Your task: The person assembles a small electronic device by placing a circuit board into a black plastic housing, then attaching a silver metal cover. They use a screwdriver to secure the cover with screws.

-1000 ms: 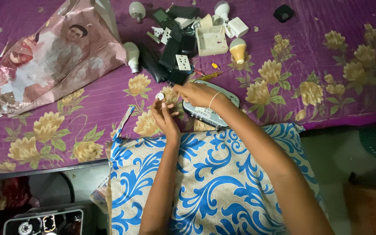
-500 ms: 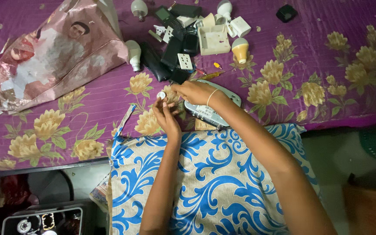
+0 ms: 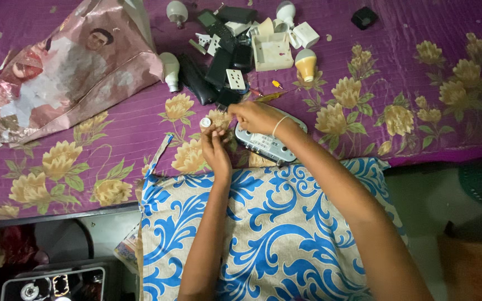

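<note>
Where fingers meet, small white round piece point(image 3: 205, 122) half hidden by left hand point(image 3: 216, 149).

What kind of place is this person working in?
Probably a home, on a bed: a purple floral bedspread, a blue-patterned pillow under the arms, and loose bulbs and socket parts heaped as if for repair.

A purple bedsheet point(image 3: 112, 120) with yellow flowers, a blue-and-cream swirl-patterned cushion point(image 3: 274, 223), and a yellow-tinted bulb point(image 3: 305, 62).

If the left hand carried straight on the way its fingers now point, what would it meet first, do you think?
The left hand, pinching a small white round part, points up the bedspread. Most likely it would first reach the black pouch-like item by the white bulb, though depth is unclear.
</note>
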